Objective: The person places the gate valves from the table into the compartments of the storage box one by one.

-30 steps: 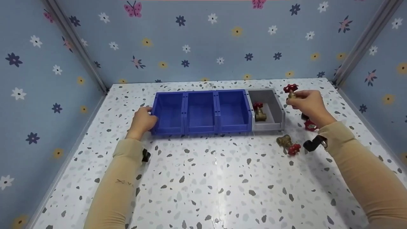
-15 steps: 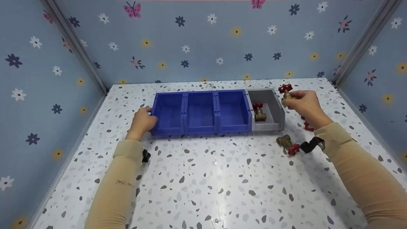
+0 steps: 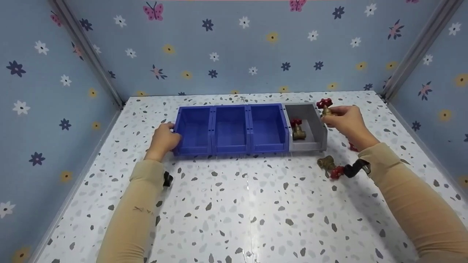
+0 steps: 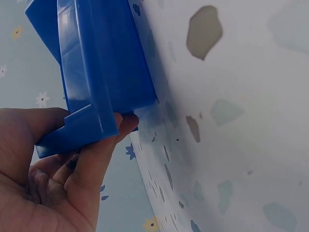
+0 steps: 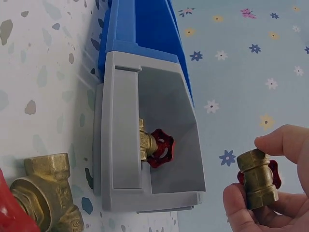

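Observation:
My right hand (image 3: 349,120) pinches a brass gate valve (image 5: 258,179) with a red handwheel, held up just right of the grey bin (image 3: 308,146). Inside that bin lies another gate valve (image 3: 299,132), its red wheel toward the back. At the left end of the row, my left hand (image 3: 163,140) grips the side rim of the outermost blue bin (image 4: 104,72), thumb on one face and fingers on the other. A third gate valve (image 3: 326,163) lies on the table in front of the grey bin, close up in the right wrist view.
Two more blue bins, the middle one (image 3: 231,149) and the right one (image 3: 268,147), join the row. A red handwheel (image 3: 353,147) shows partly behind my right wrist. Flower-patterned walls (image 3: 234,44) enclose the speckled table (image 3: 226,212).
My right hand has moved left with the gate valve, from beyond the grey bin to beside its right wall. My left hand keeps its grip on the blue bin.

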Tool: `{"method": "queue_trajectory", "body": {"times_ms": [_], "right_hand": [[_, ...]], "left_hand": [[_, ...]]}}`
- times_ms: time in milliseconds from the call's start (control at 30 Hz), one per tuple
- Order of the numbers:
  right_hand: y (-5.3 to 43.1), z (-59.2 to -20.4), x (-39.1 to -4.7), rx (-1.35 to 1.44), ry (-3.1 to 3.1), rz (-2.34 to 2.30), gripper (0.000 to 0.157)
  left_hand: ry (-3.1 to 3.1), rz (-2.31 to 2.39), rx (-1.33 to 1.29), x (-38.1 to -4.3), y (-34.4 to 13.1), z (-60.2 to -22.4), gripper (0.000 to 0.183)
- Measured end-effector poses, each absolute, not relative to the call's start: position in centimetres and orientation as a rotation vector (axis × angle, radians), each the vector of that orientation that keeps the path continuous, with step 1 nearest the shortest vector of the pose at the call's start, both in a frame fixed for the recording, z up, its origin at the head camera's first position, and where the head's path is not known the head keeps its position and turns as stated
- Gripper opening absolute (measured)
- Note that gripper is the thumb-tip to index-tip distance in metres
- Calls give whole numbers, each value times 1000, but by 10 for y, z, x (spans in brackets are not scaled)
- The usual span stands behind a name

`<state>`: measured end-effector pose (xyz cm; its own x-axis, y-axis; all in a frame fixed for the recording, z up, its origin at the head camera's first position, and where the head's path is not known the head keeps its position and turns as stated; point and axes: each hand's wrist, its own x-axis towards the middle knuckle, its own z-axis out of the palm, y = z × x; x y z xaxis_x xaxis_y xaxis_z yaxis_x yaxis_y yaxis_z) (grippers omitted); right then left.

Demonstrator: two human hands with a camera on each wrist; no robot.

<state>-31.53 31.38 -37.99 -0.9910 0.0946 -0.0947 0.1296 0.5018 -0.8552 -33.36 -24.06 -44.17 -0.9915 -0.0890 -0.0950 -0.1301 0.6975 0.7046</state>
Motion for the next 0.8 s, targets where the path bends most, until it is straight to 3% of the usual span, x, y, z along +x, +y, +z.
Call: {"method": "queue_trajectory", "body": {"times_ms": [800], "right_hand": [[291,-372,-310,213,2668,-1600,67]], "left_hand": [[2849,1188,-183,-334,-241,-443,62]]}}
